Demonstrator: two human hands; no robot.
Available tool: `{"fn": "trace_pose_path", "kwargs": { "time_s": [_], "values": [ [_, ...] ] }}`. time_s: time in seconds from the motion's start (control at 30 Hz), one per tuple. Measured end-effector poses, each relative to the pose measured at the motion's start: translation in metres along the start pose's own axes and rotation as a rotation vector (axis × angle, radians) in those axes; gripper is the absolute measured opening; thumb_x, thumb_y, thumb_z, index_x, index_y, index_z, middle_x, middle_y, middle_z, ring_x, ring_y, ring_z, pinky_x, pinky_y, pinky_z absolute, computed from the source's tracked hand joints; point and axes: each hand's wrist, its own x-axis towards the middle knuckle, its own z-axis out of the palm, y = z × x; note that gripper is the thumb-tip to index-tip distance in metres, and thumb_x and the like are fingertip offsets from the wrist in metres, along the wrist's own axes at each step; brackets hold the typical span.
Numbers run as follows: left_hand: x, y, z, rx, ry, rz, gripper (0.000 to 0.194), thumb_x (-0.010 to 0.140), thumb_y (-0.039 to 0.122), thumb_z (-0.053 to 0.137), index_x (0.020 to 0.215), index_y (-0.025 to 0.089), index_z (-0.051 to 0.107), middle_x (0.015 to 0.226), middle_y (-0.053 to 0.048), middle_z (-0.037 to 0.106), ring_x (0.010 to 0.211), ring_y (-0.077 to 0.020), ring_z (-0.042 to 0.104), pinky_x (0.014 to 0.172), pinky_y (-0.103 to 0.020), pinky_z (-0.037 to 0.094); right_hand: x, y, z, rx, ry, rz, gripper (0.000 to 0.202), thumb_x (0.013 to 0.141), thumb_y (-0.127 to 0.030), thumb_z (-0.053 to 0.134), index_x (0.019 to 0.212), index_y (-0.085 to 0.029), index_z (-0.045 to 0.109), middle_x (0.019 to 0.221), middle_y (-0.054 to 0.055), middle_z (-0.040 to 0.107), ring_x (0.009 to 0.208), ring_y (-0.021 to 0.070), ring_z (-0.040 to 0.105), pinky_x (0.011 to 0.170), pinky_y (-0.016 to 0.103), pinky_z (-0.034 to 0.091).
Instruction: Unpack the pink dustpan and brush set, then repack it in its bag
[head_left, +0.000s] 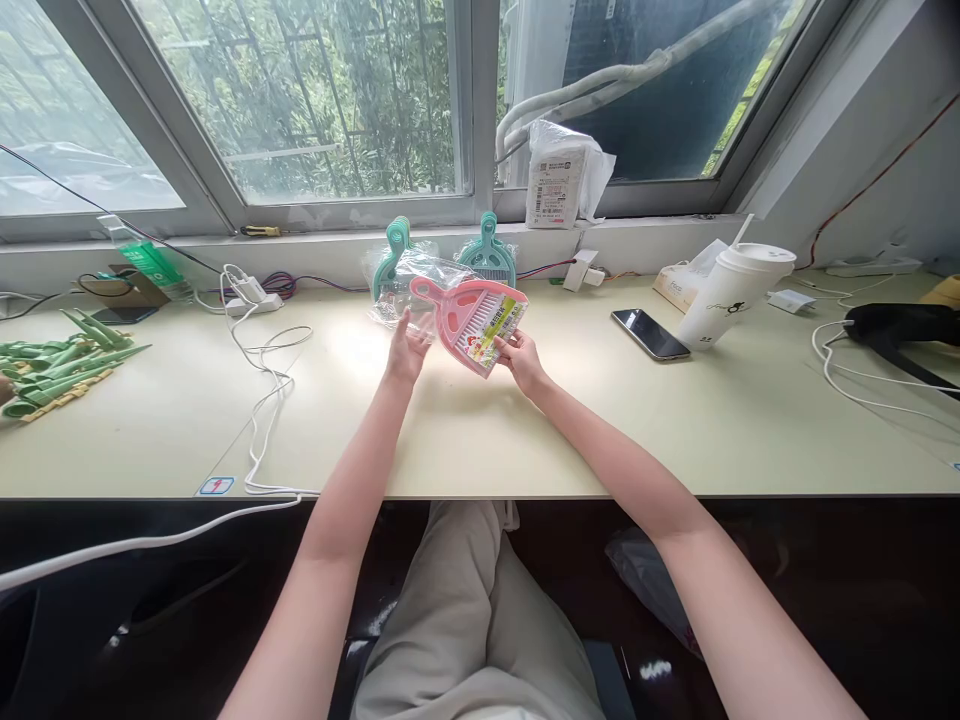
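A pink mini dustpan-and-brush set (466,318) with a yellow-green label hangs tilted above the cream desk (480,430). My right hand (522,362) grips its lower right edge at the label. My left hand (407,350) pinches the clear plastic wrapping (409,285) at the set's left side. Behind it, two teal dustpan sets (489,256) stand against the window sill, one partly hidden by the wrapping.
A phone (649,333) and a white lidded cup with straw (726,292) stand at the right, with a tissue box (679,285) behind. White cables (259,385) trail at the left, near green clips (56,365). A black object (900,330) lies at far right.
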Motion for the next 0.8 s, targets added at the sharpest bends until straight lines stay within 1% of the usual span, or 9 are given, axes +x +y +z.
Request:
{"fn": "trace_pose_path", "kwargs": {
  "time_s": [0.03,0.07,0.13,0.2,0.27,0.37,0.47,0.63,0.8],
  "values": [
    [0.001,-0.003,0.001,-0.067,-0.084,-0.043,0.053,0.095,0.041,0.039,0.144,0.019,0.037,0.134,-0.013,0.059,0.121,-0.0206,0.059,0.099,-0.036,0.049,0.0,-0.001,0.0,-0.007,0.003,0.004,0.025,0.079,-0.022,0.073,0.1,-0.02,0.06,0.099,0.003,0.074,0.086,0.0158,0.071,0.085,0.036,0.06],
    [0.001,-0.005,0.002,-0.109,-0.133,-0.064,0.051,0.094,0.038,0.043,0.141,0.019,0.042,0.128,-0.012,0.063,0.115,-0.0202,0.063,0.097,-0.036,0.05,-0.001,-0.001,0.0,-0.015,0.007,0.008,0.026,0.078,-0.023,0.074,0.1,-0.02,0.06,0.099,0.003,0.074,0.087,0.0161,0.072,0.085,0.036,0.06],
    [0.001,-0.007,0.001,-0.154,-0.161,-0.067,0.049,0.09,0.034,0.048,0.137,0.021,0.048,0.12,-0.008,0.067,0.107,-0.0193,0.066,0.095,-0.036,0.052,-0.001,-0.002,0.001,-0.023,0.013,0.01,0.025,0.078,-0.023,0.074,0.1,-0.02,0.06,0.101,0.004,0.074,0.088,0.0166,0.072,0.086,0.036,0.06],
    [0.002,-0.006,-0.002,-0.164,-0.172,-0.067,0.05,0.089,0.034,0.05,0.137,0.022,0.049,0.113,-0.007,0.07,0.102,-0.0194,0.068,0.095,-0.039,0.052,-0.001,-0.003,0.001,-0.014,0.019,0.003,0.023,0.079,-0.023,0.073,0.099,-0.019,0.06,0.103,0.005,0.074,0.089,0.0165,0.072,0.087,0.035,0.06],
    [0.003,-0.003,-0.007,-0.142,-0.202,-0.076,0.055,0.086,0.034,0.052,0.139,0.021,0.047,0.107,-0.006,0.072,0.099,-0.0201,0.07,0.097,-0.042,0.051,-0.001,-0.003,0.0,0.0,0.038,-0.004,0.022,0.08,-0.022,0.071,0.099,-0.019,0.06,0.104,0.005,0.074,0.091,0.0163,0.072,0.088,0.034,0.06],
    [0.003,0.0,-0.012,-0.085,-0.306,-0.115,0.06,0.081,0.034,0.059,0.139,0.018,0.049,0.101,-0.007,0.073,0.095,-0.0217,0.071,0.099,-0.045,0.05,0.0,-0.005,-0.001,0.0,0.077,-0.005,0.022,0.081,-0.023,0.07,0.1,-0.019,0.06,0.108,0.005,0.073,0.096,0.0168,0.071,0.09,0.033,0.059],
    [0.001,0.0,-0.01,-0.063,-0.384,-0.135,0.055,0.08,0.035,0.06,0.132,0.016,0.056,0.103,-0.008,0.073,0.098,-0.022,0.069,0.098,-0.044,0.051,0.002,-0.007,-0.004,-0.001,0.066,-0.011,0.024,0.08,-0.024,0.071,0.1,-0.019,0.06,0.108,0.006,0.073,0.097,0.0174,0.071,0.09,0.034,0.059],
    [-0.002,-0.006,-0.003,-0.065,-0.378,-0.082,0.043,0.081,0.041,0.06,0.117,0.018,0.064,0.107,-0.006,0.071,0.101,-0.0204,0.066,0.095,-0.04,0.053,0.0,-0.011,-0.004,-0.011,-0.041,-0.02,0.029,0.077,-0.026,0.075,0.102,-0.02,0.062,0.103,0.005,0.075,0.092,0.0178,0.072,0.087,0.036,0.06],
    [-0.002,-0.008,0.002,-0.061,-0.309,-0.125,0.046,0.085,0.047,0.055,0.119,0.017,0.063,0.108,-0.009,0.071,0.104,-0.0233,0.066,0.094,-0.043,0.053,-0.004,-0.015,0.0,-0.031,-0.035,-0.019,0.03,0.078,-0.027,0.074,0.104,-0.02,0.061,0.105,0.004,0.074,0.094,0.018,0.071,0.087,0.035,0.06]
  ]
}}
